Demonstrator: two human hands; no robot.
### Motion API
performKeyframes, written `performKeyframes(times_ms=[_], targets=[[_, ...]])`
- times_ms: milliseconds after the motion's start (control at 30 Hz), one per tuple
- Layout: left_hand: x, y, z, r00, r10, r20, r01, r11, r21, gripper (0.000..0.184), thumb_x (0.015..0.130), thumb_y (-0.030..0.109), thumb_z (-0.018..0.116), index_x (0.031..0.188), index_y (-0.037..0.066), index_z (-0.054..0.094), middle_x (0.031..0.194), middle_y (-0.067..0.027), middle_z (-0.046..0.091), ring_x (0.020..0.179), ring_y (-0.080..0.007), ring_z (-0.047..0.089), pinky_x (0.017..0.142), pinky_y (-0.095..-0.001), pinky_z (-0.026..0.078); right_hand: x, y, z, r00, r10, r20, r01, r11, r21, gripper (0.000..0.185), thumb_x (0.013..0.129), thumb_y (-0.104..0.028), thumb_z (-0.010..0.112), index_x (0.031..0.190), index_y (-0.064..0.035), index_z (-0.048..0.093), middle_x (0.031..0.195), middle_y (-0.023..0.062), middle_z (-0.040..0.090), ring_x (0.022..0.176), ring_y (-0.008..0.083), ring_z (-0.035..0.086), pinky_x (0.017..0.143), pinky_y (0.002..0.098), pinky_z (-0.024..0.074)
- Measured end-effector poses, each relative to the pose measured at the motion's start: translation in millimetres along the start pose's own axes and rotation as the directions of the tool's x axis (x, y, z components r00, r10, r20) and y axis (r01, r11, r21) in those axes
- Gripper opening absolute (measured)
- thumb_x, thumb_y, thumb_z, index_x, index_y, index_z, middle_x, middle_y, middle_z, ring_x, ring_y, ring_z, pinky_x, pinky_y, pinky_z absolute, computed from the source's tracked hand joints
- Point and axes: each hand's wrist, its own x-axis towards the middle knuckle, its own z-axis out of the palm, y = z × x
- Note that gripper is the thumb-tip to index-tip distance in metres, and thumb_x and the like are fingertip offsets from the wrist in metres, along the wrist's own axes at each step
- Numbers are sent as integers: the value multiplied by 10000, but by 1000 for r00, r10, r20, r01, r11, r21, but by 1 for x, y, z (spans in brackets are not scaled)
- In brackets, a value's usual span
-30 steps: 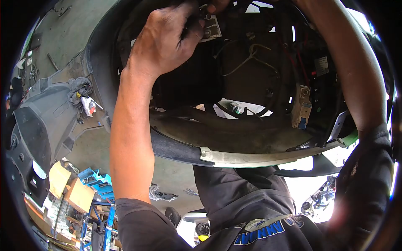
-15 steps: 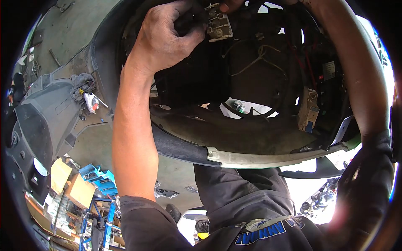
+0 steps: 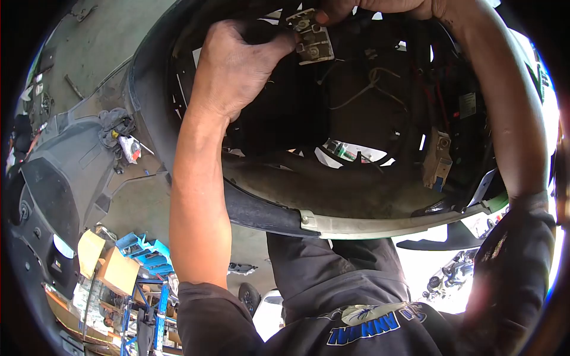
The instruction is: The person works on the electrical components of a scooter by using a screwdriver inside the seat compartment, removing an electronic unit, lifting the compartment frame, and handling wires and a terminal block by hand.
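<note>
Touching worn metal bracket [image 3: 316, 48] at 12 o'clock inside dark curved shell [image 3: 267, 215]: with thumb of left hand [image 3: 228, 71] from 11 o'clock, with one digit of right hand [image 3: 395, 6] from 1 o'clock. Can't tell whether gripped by either; too dark. At 3 o'clock, second bracket [image 3: 437, 160]. At 8 o'clock, outside shell, cardboard box [image 3: 117, 270].

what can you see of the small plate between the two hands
The plate is roughly rectangular, pale and dull with brown, dirty-looking patches; it looks like metal. Raised parts and recesses break up its face. It sits slightly tilted near the top of the view, against the dark interior of the shell. The left hand has its thumb at the left edge; the right hand has a fingertip at the upper right.
</note>
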Motion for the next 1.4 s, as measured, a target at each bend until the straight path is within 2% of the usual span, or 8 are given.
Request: performKeyframes(times_ms=[300, 400, 733, 867, 967, 1100, 1267, 1400], targets=[[7, -12, -23, 986, 58, 159, 34, 851, -525, 177, 846, 195, 632, 746, 64, 567, 622, 46, 388, 528, -71, 315, 516, -258, 269, 16, -4, -23, 971, 29, 236, -18, 999, -47, 391, 836, -156, 669, 1190, 13, 677, 976, 164, 724, 812, 248, 662, 719, 402, 547], [20, -23, -35, 832, 394, 391, 210, 427, -879, 270, 836, 319, 567, 830, 57, 501, 701, 42, 328, 604, -86, 290, 577, -265, 273, 17, -3, -38, 940, 2, 341, -7, 1000, 14, 355, 855, -157, 652, 1159, 23, 683, 954, 161, 722, 805, 249, 658, 720, 405, 543], [19, -26, -25, 982, 63, 177, 31, 873, -487, 84, 877, 135, 670, 883, 79, 608, 698, 44, 489, 591, -63, 410, 520, -253, 281, 10, -4, -17, 971, -53, 235, 57, 998, -13, 322, 884, -191, 657, 1148, -12, 698, 951, 159, 719, 872, 256, 643, 772, 380, 522], [30, -23, -18, 936, 234, 263, -143, 936, -322, 257, 856, 136, 764, 1070, -3, 735, 962, -47, 749, 897, -122, 631, 840, -304, 510, 15, -10, -18, 983, -160, 84, 177, 951, -253, 305, 894, -220, 663, 1130, -33, 710, 910, 155, 718, 832, 254, 645, 753, 383, 520], [38, -18, -22, 912, 136, 387, -52, 974, -221, 257, 854, 146, 772, 1075, 18, 745, 994, -49, 746, 942, -126, 627, 876, -304, 492, 44, -25, -43, 670, 286, 685, -391, 920, -2, 289, 896, -234, 668, 1103, -37, 718, 864, 139, 716, 798, 248, 643, 747, 388, 518], [46, -24, -16, 873, 229, 430, -114, 954, -277, 343, 848, 192, 809, 1137, 28, 725, 1086, -61, 729, 1028, -147, 620, 928, -321, 487, 11, -25, -6, 975, 125, 181, -66, 951, -302, 265, 897, -240, 678, 1047, -27, 730, 841, 135, 713, 791, 243, 645, 748, 393, 516], [58, -10, -13, 772, 465, 434, -242, 845, -477, 558, 850, 198, 814, 1345, 56, 600, 1275, -61, 656, 1143, -187, 591, 1024, -329, 470, 8, -4, 0, 989, -125, 78, 144, 931, -335, 260, 891, -246, 686, 1015, -24, 737, 847, 154, 714, 834, 268, 668, 775, 391, 527], [57, -16, -3, 807, 482, 340, -295, 829, -475, 475, 867, 218, 799, 1273, 32, 638, 1170, -81, 696, 1056, -190, 623, 952, -329, 502, 20, -35, -28, 970, 186, 155, -129, 939, -318, 322, 883, -262, 695, 1106, -31, 710, 978, 174, 717, 936, 295, 681, 840, 406, 540]])
